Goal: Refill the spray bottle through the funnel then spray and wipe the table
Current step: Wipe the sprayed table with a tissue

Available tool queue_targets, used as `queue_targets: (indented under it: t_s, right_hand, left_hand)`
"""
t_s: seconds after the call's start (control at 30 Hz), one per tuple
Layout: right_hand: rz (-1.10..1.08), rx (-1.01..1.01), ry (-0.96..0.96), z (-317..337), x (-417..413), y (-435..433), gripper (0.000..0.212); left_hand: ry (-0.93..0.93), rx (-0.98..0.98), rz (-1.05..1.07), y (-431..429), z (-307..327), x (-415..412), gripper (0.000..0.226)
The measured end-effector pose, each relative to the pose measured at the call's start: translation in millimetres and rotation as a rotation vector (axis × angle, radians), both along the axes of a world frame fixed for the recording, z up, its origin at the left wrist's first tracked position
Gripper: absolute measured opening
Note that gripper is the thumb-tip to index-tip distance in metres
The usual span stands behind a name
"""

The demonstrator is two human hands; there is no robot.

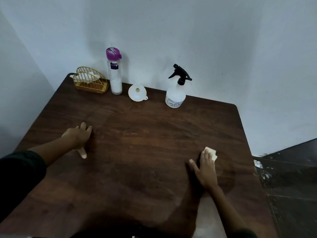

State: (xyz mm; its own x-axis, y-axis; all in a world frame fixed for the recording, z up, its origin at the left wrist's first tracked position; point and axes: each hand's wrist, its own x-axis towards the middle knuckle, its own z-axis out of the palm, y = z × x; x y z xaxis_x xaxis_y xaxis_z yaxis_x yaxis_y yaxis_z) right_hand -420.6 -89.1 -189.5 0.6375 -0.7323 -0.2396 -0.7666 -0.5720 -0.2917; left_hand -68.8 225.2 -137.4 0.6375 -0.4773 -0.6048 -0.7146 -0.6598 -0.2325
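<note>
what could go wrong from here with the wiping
1. The tissue is small and mostly covered by the right hand. It may soak through or tear and leave streaks on the table.
2. A wide stroke toward the back could knock the loose funnel or tip the upright spray bottle.
3. The left hand rests on the tabletop, so that patch may go unwiped.
</note>
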Motion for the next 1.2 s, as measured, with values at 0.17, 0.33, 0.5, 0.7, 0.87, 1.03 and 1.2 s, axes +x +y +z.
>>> queue_targets:
  t_s: [0.17, 0.33, 0.5, 0.7, 0.87, 1.03, 1.2]
  right_hand:
    - [0.233, -0.022, 0.007, -16, -75, 27, 0.1]
    - [-0.233, -0.038, 0.047, -5, -82, -26, 0.081]
    - [-0.263, -0.051, 0.025, 8, 32, -7, 0.077]
    - [0.332, -0.024, -0.058, -2, 147, 106, 0.093]
    - [0.471, -0.059, -0.058, -8, 118, 63, 0.089]
    - [-0.176, -0.074, 0.003, 2, 98, -17, 0.087]
    - [-0.463, 0.043, 0.025, 13, 178, 15, 0.086]
  left_hand:
    - [0.033, -0.017, 0.009, 3, -2, 3, 0.13]
    - [0.06, -0.028, 0.031, 4, -3, 5, 0.131]
    - [0.05, -0.036, 0.03, 1, -2, 3, 0.132]
    - [0.109, -0.107, 0.082, 12, 0, 6, 0.13]
    - [0.171, -0.208, 0.073, 26, -8, 7, 0.126]
    - [0.167, -0.239, 0.054, 31, -13, 9, 0.123]
    - [0.181, -0.197, 0.057, 26, -12, 9, 0.124]
